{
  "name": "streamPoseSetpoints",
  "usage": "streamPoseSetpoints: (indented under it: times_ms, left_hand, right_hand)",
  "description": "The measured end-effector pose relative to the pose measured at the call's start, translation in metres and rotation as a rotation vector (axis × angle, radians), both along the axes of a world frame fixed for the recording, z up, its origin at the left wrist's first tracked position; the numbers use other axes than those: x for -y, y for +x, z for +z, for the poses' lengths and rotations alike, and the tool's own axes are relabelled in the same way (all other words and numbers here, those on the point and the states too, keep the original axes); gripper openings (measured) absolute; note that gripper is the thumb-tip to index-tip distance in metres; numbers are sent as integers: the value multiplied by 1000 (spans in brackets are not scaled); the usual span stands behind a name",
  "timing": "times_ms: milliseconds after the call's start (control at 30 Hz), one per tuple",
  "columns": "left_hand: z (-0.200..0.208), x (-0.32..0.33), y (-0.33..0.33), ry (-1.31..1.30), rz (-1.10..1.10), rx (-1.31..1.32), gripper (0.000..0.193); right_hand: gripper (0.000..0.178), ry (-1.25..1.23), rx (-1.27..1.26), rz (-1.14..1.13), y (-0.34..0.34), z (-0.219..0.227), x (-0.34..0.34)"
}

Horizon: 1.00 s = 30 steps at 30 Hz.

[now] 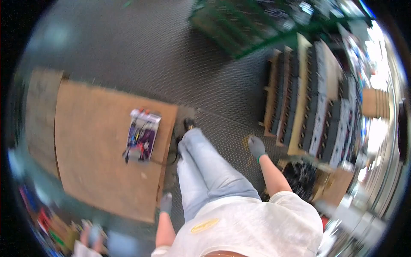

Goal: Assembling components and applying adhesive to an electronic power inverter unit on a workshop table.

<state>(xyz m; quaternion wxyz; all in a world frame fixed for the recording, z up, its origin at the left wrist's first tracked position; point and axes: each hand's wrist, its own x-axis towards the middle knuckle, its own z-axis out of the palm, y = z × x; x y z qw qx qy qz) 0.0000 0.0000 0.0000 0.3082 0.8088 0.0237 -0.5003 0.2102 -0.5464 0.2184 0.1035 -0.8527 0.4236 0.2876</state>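
Observation:
My left hand (166, 203), in a grey glove, hangs low beside the near right edge of a brown-topped table (94, 158). My right hand (256, 146), also grey-gloved, hangs out to my right above the floor. Nothing shows in either hand, but blur hides how the fingers are set. On the table's right part lies an open metal-cased electronic unit (142, 136), with coloured wires and parts inside. Red pieces stand out at its near and far ends. A dark cable (171, 160) runs from near the unit over the table edge.
To the right stand tall stacks of dark grey units (314, 98) between yellowish boards. A green metal frame (257, 47) stands ahead. The floor (145, 51) is dark patterned plate. Another person's hand (97, 242) is at the lower left, near blurred coloured items. A black bundle (299, 177) lies right.

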Motion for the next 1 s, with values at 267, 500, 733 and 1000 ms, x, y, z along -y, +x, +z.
streamPoseSetpoints:
  times_ms: [267, 500, 733, 1000]
  left_hand:
    - [-8, -77, 257, 134, 346, -271, 25]
    - [12, 105, 335, -109, 372, -220, 11]
    - [-49, 255, 249, -412, -641, 280, 25]
    - [204, 592, 44, -681, -1133, 766, 28]
  right_hand:
    - [32, 85, -15, -554, -217, -95, -49]
    - [35, 289, -34, -714, -357, -68, -85]
    - [34, 320, 73, -967, -535, -110, -84]
    - [37, -27, 294, -1167, -674, -37, 27]
